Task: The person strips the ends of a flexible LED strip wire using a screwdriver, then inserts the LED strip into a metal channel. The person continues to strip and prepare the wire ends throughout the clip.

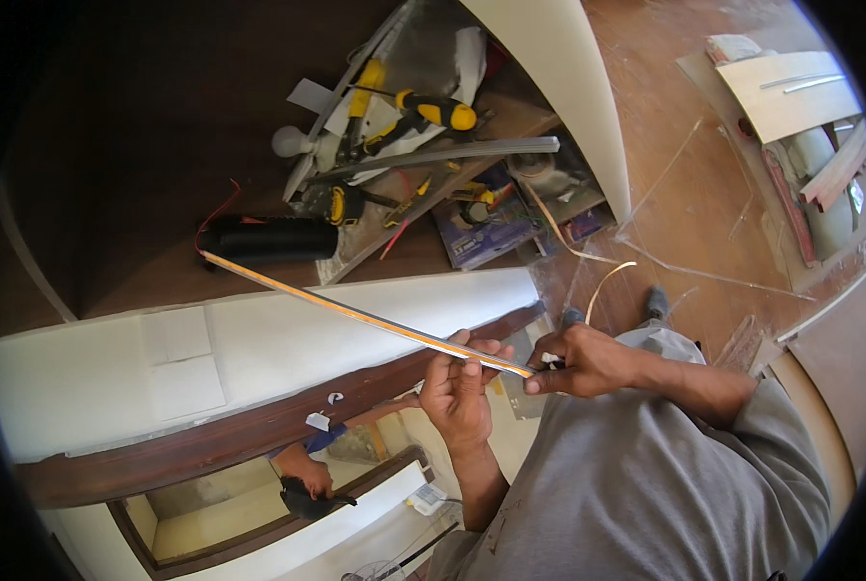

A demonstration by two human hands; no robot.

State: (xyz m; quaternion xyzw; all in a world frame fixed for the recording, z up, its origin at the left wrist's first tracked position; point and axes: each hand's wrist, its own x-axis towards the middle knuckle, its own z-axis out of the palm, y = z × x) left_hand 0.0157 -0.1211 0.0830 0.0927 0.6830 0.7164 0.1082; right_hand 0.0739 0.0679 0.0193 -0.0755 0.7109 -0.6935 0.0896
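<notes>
A long, thin metal channel with an orange-yellow LED strip (355, 315) along it slants from the dark shelf down to my hands. My left hand (460, 402) holds it from below near its close end, thumb and fingers closed around it. At that end, my right hand (592, 360) pinches the tip between thumb and fingers. A small white piece (551, 359) shows by the right fingers; I cannot make out what it is. At the far end, a thin red wire (222, 205) rises beside a black cylindrical object (273, 238).
Yellow-and-black screwdrivers (438, 109), a light bulb (290, 141), another channel (452, 155) and a tape measure (344, 204) lie in the cabinet. A loose yellowish strip (597, 281) curls toward the floor. Boards (791, 92) lie far right. Another person (304, 472) is at lower left.
</notes>
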